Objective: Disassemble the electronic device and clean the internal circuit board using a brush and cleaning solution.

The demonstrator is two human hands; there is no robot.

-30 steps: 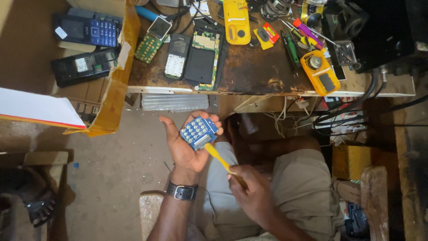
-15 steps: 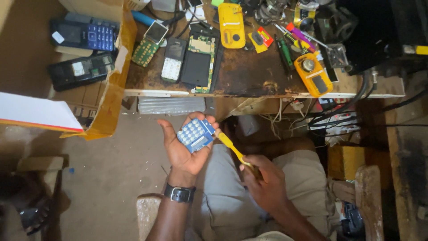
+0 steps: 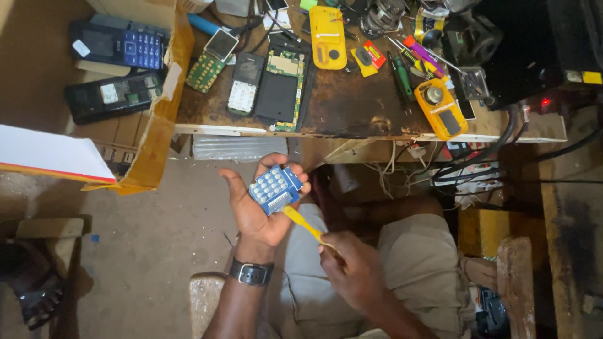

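**Blue keypad board cradled in one hand, yellow tool laid against its edge**

The left hand [image 3: 260, 204] lay palm up below the front edge of the desk [image 3: 352, 107], its grip closed around a small blue keypad board [image 3: 275, 188] with rows of pale round contacts facing up. Fingers curled over the board's far side while the thumb stayed out on the near side. A dark wristwatch [image 3: 251, 273] sat on that wrist.

The right hand [image 3: 352, 267], lower and over the person's lap, had its grip clamped on the handle of a slim yellow tool [image 3: 303, 224]. The tool slanted up to the left, and its tip touched the lower edge of the board.

On the desk above lay a green circuit board [image 3: 284, 88], a yellow phone cover [image 3: 327, 36], a green-handled screwdriver [image 3: 400, 74] and a yellow meter [image 3: 441, 110]. To the left, an open cardboard box [image 3: 160, 119] held two dark phones [image 3: 119, 69].
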